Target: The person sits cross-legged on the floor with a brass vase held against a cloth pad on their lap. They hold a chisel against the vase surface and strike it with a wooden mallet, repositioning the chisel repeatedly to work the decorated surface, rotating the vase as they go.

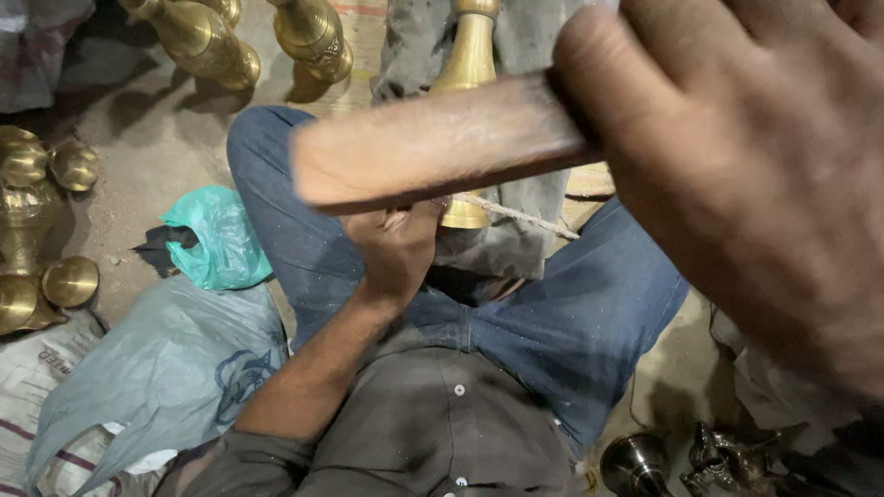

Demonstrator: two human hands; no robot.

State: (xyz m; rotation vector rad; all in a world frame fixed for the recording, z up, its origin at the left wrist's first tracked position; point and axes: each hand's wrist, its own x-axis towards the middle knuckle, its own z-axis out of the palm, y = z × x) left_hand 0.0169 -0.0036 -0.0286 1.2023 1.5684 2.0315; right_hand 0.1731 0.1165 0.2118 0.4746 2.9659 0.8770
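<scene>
Dusty floor, brass vessels, green plastic bag, dim light

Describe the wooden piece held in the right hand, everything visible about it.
The wooden piece is a flat, plank-like length of reddish-brown wood with a paler, dusty top face and a darker lower edge. It lies nearly level across the middle of the view, slightly blurred, its blunt free end pointing left. The right hand grips its right end, the fingers wrapped over it. It passes in front of a brass piece and above the left hand; whether it touches either cannot be told.
</scene>
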